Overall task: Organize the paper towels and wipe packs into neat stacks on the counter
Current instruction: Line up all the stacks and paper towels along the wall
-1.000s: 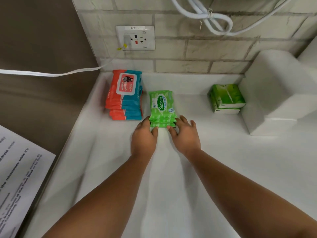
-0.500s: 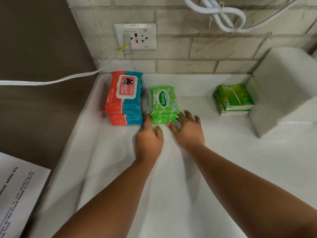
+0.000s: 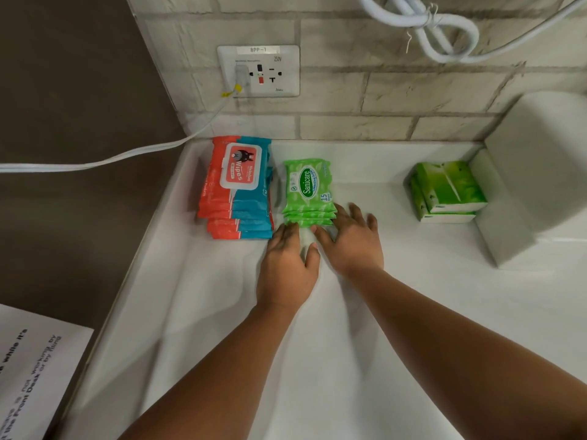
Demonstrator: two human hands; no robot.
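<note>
So, both hands squared up against the green wipe stack

Left hand (image 3: 287, 265) and right hand (image 3: 354, 242) lie flat, fingers spread, tips touching the near edge of the green Sanicare stack (image 3: 308, 192). Neither grip holds anything. It sits on the white desk (image 3: 349, 344) just beside the red-and-blue wipes stack (image 3: 238, 188).

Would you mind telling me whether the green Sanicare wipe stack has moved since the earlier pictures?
Yes. The green Sanicare wipe stack has slid back and left, its front edge nearing the front edge of the fixed red-and-teal wipes stack.
</note>
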